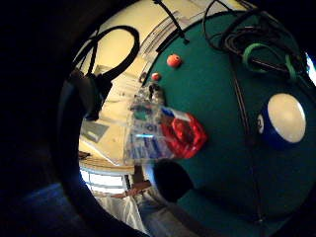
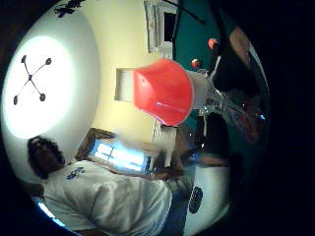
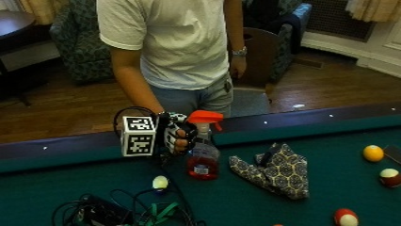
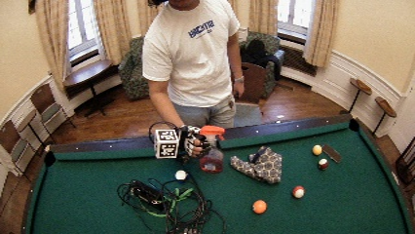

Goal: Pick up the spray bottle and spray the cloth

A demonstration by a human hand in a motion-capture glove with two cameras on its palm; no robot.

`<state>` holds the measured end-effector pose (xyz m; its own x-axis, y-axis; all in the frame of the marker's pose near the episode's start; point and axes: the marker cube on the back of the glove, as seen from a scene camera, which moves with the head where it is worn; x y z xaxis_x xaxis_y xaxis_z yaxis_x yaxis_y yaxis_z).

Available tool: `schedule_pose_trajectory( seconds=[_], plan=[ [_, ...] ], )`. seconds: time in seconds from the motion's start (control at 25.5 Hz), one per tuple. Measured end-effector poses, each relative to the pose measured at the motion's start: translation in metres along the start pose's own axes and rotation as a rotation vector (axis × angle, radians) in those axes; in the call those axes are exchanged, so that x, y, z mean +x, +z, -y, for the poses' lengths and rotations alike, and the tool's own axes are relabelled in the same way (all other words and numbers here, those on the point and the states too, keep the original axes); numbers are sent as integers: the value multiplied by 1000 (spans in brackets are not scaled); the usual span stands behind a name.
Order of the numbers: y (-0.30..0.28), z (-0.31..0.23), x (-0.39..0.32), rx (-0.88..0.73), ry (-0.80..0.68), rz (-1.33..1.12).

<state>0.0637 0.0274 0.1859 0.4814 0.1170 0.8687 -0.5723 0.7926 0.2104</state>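
Observation:
A clear spray bottle (image 3: 202, 157) with red liquid and an orange-red trigger head (image 3: 204, 117) is upright just above the green felt of the pool table (image 3: 263, 202). My gloved right hand (image 3: 177, 135) grips its neck, fingers curled round it. The nozzle points toward a patterned cloth (image 3: 274, 170) lying crumpled on the felt beside the bottle. In the wide outside view the bottle (image 4: 211, 158) and the cloth (image 4: 260, 165) sit close together. The thumb side palm view is filled by the orange head (image 2: 165, 91); the little finger side palm view shows the bottle body (image 1: 163, 134).
A tangle of black and green cables (image 3: 125, 212) lies on the felt in front of the hand, with a yellow-white ball (image 3: 160, 182) beside it. Several pool balls (image 3: 373, 153) are scattered past the cloth. The dark table rail (image 3: 294, 123) runs behind the bottle.

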Motion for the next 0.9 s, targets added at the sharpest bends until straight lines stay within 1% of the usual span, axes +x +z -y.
schedule_pose_trajectory(
  seconds=[0.12, 0.55, 0.9],
  plan=[
    [-5, -2, 3, 22, 13, 11],
    [-2, -11, 8, -25, 43, 72],
    [4, -4, 4, -60, 64, 29]
  ],
)
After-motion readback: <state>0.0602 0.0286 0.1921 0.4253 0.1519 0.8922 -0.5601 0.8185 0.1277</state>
